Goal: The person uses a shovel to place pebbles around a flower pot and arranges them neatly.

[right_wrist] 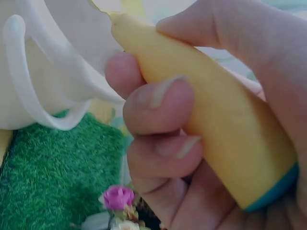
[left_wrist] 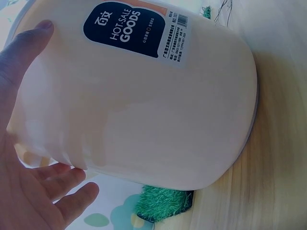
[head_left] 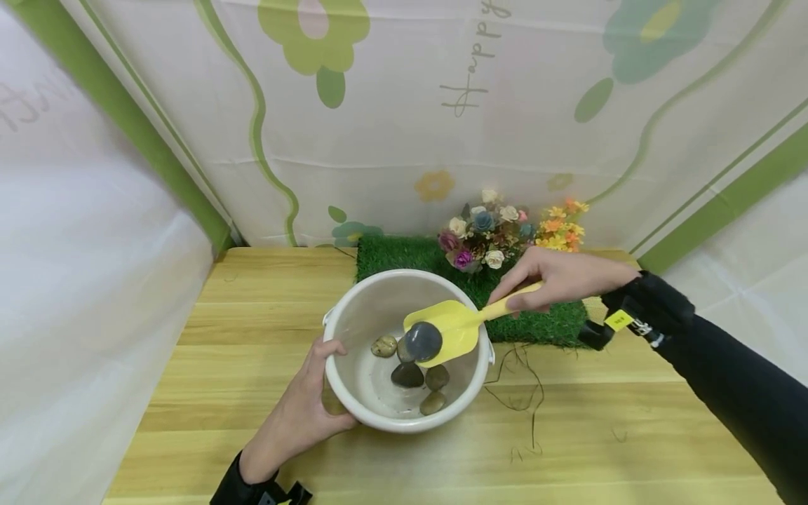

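Observation:
A white bucket (head_left: pixel 409 425) stands on the table with several stones in it, among them a black stone (head_left: pixel 407 374) and a tan speckled one (head_left: pixel 384 346). My left hand (head_left: pixel 313 393) grips the bucket's left side, fingers hooked over the rim. In the left wrist view the bucket wall (left_wrist: pixel 144 115) bears a dark label (left_wrist: pixel 125 29). Curled round the handle of a yellow toy shovel (head_left: pixel 456 337), my right hand (head_left: pixel 548 279) holds its blade over the bucket. A dark grey round stone (head_left: pixel 424 342) lies at the blade's tip. The handle (right_wrist: pixel 211 105) fills the right wrist view.
Behind the bucket lies a green artificial grass mat (head_left: pixel 398 254). Bouquets of artificial roses (head_left: pixel 494 259) and yellow-orange flowers (head_left: pixel 555 228) stand at its back. Thin dark strands (head_left: pixel 533 414) lie on the wooden table (head_left: pixel 214 365). Patterned cloth (head_left: pixel 391 140) hangs around the table.

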A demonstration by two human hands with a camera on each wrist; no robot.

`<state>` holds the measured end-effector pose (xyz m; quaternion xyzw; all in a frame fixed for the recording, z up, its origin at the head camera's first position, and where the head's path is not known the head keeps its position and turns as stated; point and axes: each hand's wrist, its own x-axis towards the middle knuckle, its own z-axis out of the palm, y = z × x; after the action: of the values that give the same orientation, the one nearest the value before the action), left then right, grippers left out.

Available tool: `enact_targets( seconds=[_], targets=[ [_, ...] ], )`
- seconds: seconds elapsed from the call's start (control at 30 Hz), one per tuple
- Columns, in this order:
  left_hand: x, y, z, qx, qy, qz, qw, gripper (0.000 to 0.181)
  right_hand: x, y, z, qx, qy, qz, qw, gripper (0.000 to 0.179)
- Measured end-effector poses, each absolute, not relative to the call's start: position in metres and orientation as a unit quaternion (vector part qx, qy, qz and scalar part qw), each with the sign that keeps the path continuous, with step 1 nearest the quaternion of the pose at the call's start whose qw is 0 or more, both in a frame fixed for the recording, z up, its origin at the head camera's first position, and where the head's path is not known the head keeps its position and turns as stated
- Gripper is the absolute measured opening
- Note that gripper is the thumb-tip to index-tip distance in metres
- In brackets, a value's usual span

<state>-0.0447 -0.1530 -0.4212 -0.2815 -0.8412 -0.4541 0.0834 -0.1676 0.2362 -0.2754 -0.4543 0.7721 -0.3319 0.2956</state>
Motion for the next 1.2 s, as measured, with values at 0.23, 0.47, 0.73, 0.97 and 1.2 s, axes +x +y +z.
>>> enact_targets(
  seconds=[0.23,0.47,0.73,0.97,1.2],
  targets=[
    [-0.045,-0.152,-0.421,-0.279,-0.843,-0.454,0.078,0.083,-0.163,0.275,-0.278,-0.422,0.801,-0.334,0.262,0.032],
    [-0.045,-0.152,-0.421,-0.275,-0.847,-0.45,0.073,0.083,-0.156,0.307,-0.282,-0.382,0.819,-0.359,0.233,0.033],
    [-0.045,-0.153,-0.421,-0.276,-0.846,-0.45,0.07,0.083,-0.148,0.343,-0.295,-0.357,0.814,-0.403,0.217,0.034],
    [-0.044,-0.153,-0.421,-0.274,-0.846,-0.454,0.067,0.083,-0.143,0.377,-0.311,-0.297,0.826,-0.43,0.209,0.032],
    [-0.044,-0.152,-0.421,-0.275,-0.845,-0.454,0.067,0.083,-0.138,0.406,-0.334,-0.241,0.837,-0.445,0.207,0.031]
  ],
)
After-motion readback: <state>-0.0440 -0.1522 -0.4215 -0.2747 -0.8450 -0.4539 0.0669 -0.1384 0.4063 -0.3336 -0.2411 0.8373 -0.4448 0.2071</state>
